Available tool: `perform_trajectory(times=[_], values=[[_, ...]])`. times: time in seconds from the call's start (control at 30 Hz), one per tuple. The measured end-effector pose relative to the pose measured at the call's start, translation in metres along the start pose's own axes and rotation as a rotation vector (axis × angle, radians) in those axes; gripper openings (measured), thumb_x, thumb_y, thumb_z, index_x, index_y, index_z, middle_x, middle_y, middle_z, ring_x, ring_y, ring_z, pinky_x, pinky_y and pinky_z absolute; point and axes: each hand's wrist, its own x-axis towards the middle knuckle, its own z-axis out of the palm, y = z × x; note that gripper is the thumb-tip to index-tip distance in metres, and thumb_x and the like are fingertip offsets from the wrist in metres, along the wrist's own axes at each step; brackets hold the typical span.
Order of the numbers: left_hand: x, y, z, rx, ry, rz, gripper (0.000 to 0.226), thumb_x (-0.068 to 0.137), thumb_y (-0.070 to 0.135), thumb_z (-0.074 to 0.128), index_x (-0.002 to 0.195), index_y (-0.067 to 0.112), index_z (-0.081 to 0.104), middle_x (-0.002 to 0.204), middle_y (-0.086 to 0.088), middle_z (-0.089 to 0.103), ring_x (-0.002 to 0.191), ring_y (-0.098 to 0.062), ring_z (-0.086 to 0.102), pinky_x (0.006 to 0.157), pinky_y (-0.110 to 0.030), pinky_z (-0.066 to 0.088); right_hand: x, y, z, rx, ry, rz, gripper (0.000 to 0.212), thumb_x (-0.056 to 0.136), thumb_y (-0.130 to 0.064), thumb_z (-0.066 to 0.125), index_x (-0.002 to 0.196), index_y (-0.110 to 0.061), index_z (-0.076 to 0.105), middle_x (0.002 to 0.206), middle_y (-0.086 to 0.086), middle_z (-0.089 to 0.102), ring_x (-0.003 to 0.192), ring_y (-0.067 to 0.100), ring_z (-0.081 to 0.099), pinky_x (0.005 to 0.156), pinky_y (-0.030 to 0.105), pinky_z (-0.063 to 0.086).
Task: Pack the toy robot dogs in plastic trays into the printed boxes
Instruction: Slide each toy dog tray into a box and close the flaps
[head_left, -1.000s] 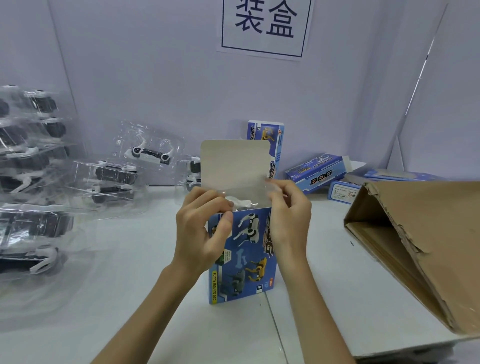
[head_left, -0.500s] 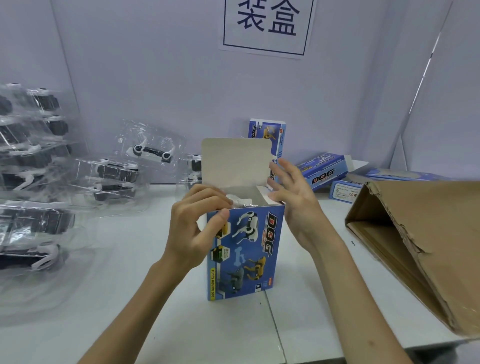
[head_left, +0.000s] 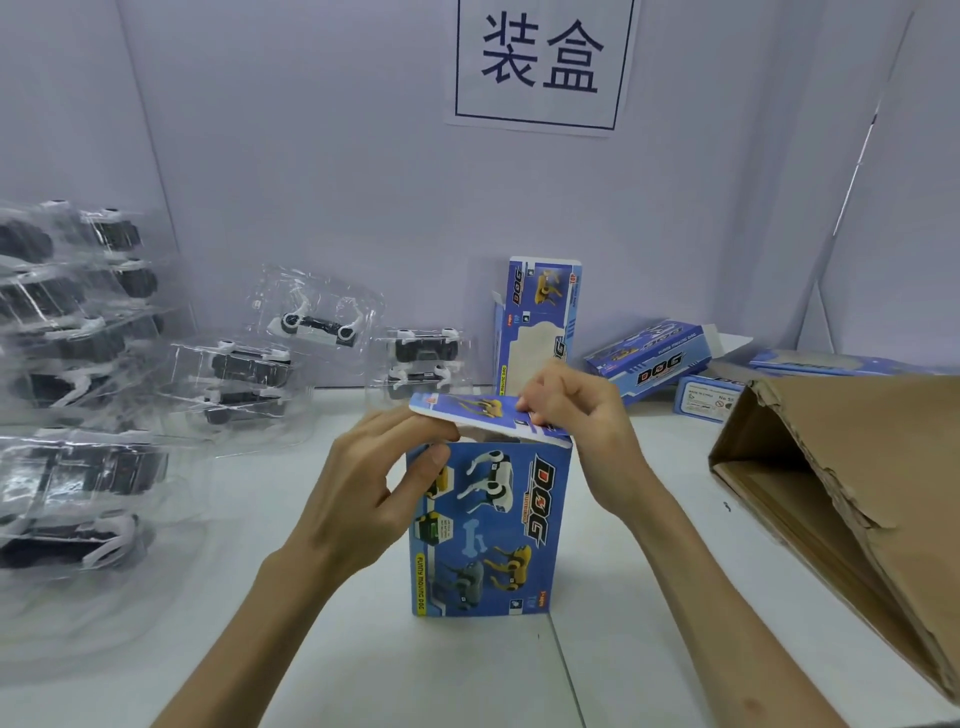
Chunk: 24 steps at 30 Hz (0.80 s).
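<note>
A blue printed box stands upright on the white table in front of me. Its top lid flap is folded down, almost level over the opening. My left hand grips the box's upper left corner, thumb on the front face. My right hand pinches the lid's right edge. What is inside the box is hidden. Clear plastic trays with black and white toy robot dogs lie at the left and at the back.
A stack of trayed dogs fills the left side. An empty upright box leans at the back wall, with more boxes lying to its right. A torn brown carton lies open at the right.
The lid flap, upright before, has come down over the box's opening. My right hand moved from the box's right side onto the lid. My left hand stayed on the upper left corner.
</note>
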Motion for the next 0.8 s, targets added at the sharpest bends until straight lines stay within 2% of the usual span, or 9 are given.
perform_trajectory(times=[0.07,0.13,0.2,0.27,0.4,0.5,0.57,0.67,0.8], values=[[-0.007,0.000,0.004,0.058,0.057,0.051,0.017,0.098,0.021,0.053,0.110,0.020,0.065,0.115,0.015,0.062,0.107,0.004,0.058,0.083,-0.014,0.049,-0.001,-0.007,0.000,-0.123,-0.071,-0.069,0.030,0.077,-0.038,0.072,0.070,-0.014,0.055,0.084,0.011,0.058,0.088,0.017,0.061,0.071,0.028,0.050],[-0.013,-0.001,0.007,0.090,0.126,0.055,0.019,0.098,0.018,0.054,0.112,0.018,0.065,0.119,0.009,0.060,0.110,0.004,0.057,0.087,-0.009,0.045,-0.002,-0.011,0.002,-0.179,-0.146,-0.041,0.009,0.083,-0.032,0.067,0.085,-0.023,0.065,0.094,0.000,0.062,0.102,0.018,0.062,0.081,0.036,0.052],[-0.016,-0.003,0.009,0.136,0.171,0.058,0.016,0.096,0.019,0.055,0.111,0.019,0.062,0.116,0.005,0.064,0.107,-0.009,0.061,0.089,-0.016,0.047,-0.004,-0.014,0.002,-0.250,-0.237,-0.024,0.025,0.088,-0.031,0.057,0.107,-0.041,0.070,0.116,-0.018,0.063,0.123,0.013,0.052,0.100,0.038,0.046],[-0.015,-0.005,0.008,0.227,0.174,0.078,0.015,0.095,0.021,0.056,0.110,0.021,0.060,0.110,0.002,0.069,0.103,-0.020,0.060,0.087,-0.031,0.048,-0.002,-0.019,0.001,-0.351,-0.328,-0.008,0.037,0.090,-0.029,0.050,0.120,-0.042,0.066,0.138,-0.023,0.056,0.137,0.002,0.037,0.114,0.037,0.031],[-0.015,-0.005,0.006,0.246,0.124,0.078,0.016,0.096,0.022,0.054,0.111,0.023,0.058,0.104,-0.003,0.072,0.096,-0.022,0.055,0.082,-0.033,0.046,0.005,-0.026,-0.002,-0.477,-0.449,0.042,0.041,0.087,-0.026,0.047,0.121,-0.033,0.068,0.140,-0.019,0.057,0.141,-0.006,0.033,0.120,0.021,0.007],[-0.019,-0.004,0.004,0.227,0.103,0.051,0.016,0.097,0.022,0.053,0.112,0.024,0.057,0.107,0.000,0.070,0.096,-0.018,0.054,0.080,-0.033,0.046,0.009,-0.032,0.000,-0.466,-0.482,0.073,0.034,0.087,-0.030,0.052,0.115,-0.031,0.071,0.136,-0.017,0.061,0.133,-0.004,0.046,0.103,0.006,0.036],[-0.021,-0.002,0.005,0.205,0.115,0.013,0.019,0.097,0.023,0.052,0.115,0.026,0.058,0.111,0.003,0.069,0.098,-0.016,0.053,0.079,-0.035,0.047,0.010,-0.035,0.003,-0.489,-0.473,0.061,0.029,0.088,-0.040,0.057,0.112,-0.032,0.068,0.133,-0.017,0.063,0.121,-0.001,0.056,0.092,0.019,0.052],[-0.025,0.003,0.009,0.178,0.158,-0.032,0.026,0.098,0.021,0.050,0.122,0.028,0.058,0.122,0.009,0.060,0.105,-0.013,0.053,0.083,-0.032,0.050,0.009,-0.035,0.003,-0.493,-0.473,0.030,0.034,0.088,-0.049,0.058,0.120,-0.041,0.063,0.136,-0.017,0.059,0.115,0.001,0.059,0.088,0.026,0.056],[-0.031,0.016,0.019,0.118,0.258,-0.091,0.036,0.097,0.009,0.056,0.125,0.030,0.060,0.135,0.005,0.037,0.114,0.003,0.048,0.089,-0.008,0.044,0.007,-0.037,0.001,-0.490,-0.478,-0.006,0.038,0.089,-0.053,0.062,0.126,-0.058,0.057,0.134,-0.018,0.061,0.116,0.002,0.060,0.087,0.029,0.058]])
